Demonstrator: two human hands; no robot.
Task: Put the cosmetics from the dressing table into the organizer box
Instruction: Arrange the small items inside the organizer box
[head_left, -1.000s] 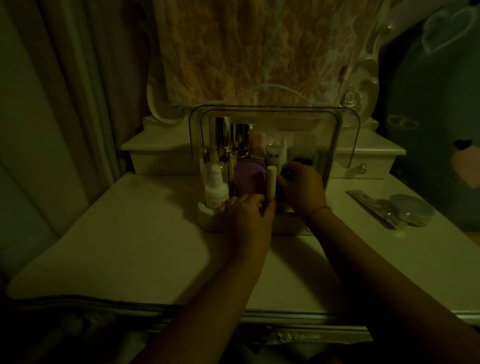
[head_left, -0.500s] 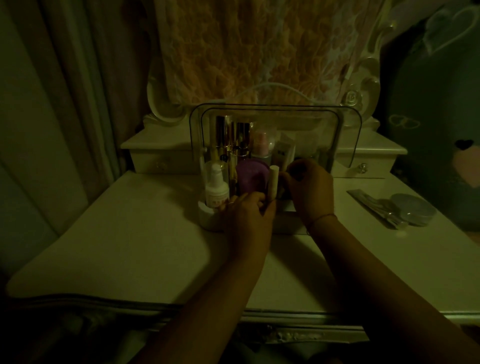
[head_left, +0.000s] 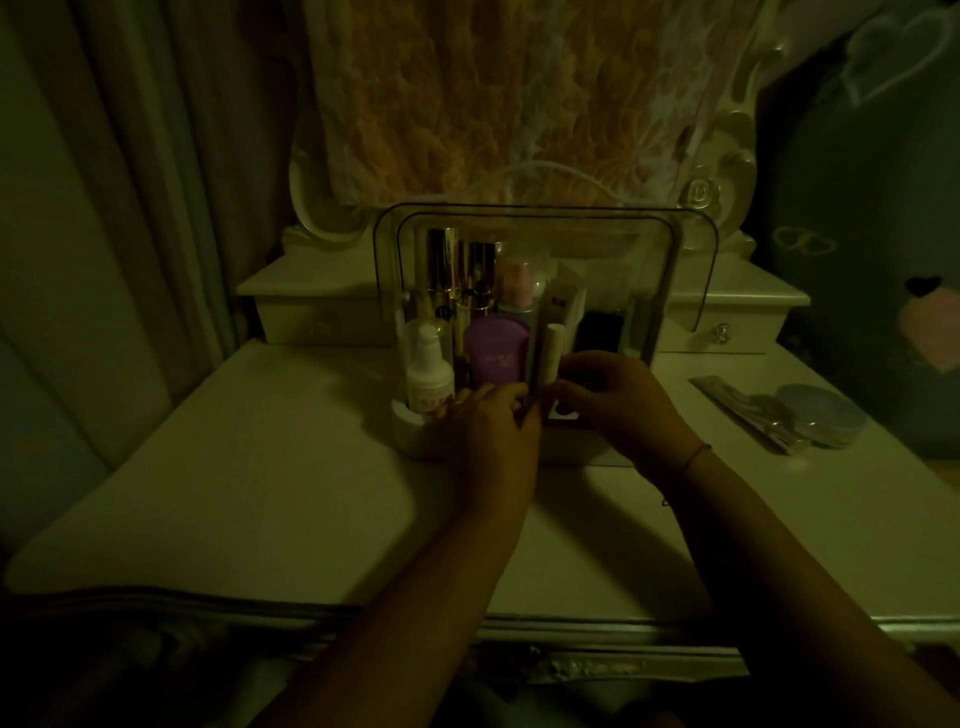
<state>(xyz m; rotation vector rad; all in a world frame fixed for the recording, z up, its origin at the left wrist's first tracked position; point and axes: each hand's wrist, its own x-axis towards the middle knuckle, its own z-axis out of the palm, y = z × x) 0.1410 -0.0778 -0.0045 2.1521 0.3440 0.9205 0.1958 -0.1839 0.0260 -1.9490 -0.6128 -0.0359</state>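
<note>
In the organizer box (head_left: 410, 434) at the dressing table's (head_left: 208, 483) rear centre, my left hand (head_left: 491, 431) and right hand (head_left: 618, 402) both pinch the upright white tube (head_left: 552, 349). A round compact (head_left: 818, 413) lies near the right edge.

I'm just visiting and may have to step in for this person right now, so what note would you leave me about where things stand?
Left hand: at the front of the organizer box, fingers closed around the foot of a slim white tube standing upright.
Right hand: beside that tube; whether it grips is unclear.
Done: white pump bottle, purple tube, and gold tubes behind them stand in the box.
Left: seat the white tube, then move the round compact and flat sachet off the dressing table, on the right.
</note>
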